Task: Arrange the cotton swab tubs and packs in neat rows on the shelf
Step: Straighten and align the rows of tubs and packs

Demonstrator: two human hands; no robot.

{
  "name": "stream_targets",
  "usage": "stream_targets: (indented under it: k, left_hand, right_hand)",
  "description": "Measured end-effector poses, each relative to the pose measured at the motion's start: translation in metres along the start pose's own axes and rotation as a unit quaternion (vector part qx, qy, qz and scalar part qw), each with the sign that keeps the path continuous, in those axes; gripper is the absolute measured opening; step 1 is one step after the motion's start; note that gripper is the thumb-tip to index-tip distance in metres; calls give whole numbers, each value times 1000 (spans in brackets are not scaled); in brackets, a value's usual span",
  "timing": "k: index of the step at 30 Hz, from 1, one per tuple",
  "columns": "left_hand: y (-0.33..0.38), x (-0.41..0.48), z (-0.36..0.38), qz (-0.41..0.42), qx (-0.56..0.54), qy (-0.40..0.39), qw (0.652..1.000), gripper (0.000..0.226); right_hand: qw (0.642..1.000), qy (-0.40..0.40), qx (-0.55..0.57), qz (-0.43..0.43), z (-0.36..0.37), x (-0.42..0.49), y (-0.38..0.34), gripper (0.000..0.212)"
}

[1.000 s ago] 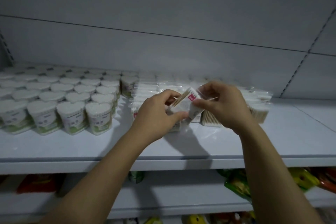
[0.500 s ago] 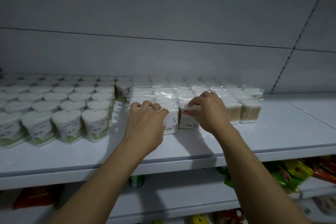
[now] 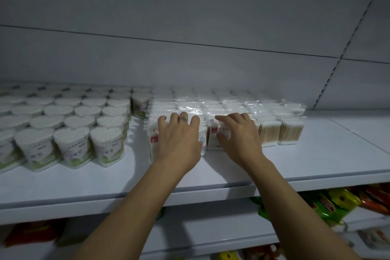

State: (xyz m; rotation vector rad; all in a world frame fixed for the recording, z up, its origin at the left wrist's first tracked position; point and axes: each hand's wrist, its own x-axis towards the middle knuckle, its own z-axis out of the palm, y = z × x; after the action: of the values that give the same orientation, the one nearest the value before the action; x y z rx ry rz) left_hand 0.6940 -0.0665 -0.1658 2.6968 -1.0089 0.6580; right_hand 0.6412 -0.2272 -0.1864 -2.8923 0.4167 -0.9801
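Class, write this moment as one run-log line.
stage: aligning front row | left hand: pressing front packs | right hand: on red-label pack | tubs: in rows at left
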Motion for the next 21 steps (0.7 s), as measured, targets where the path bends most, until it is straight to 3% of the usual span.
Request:
stream_targets:
  k: [4, 14, 21]
  left_hand:
    - [18, 5, -8, 24, -8, 10, 1000, 46]
    - [78, 18, 7, 112, -45, -4, 993, 39]
    - [103, 24, 23, 49, -45, 30, 997, 31]
  right_hand:
    - [995, 71, 45, 59, -6, -15, 10, 52]
    - [982, 108, 114, 104, -28, -42, 82, 35]
    - [989, 75, 118, 54, -32, -30, 101, 36]
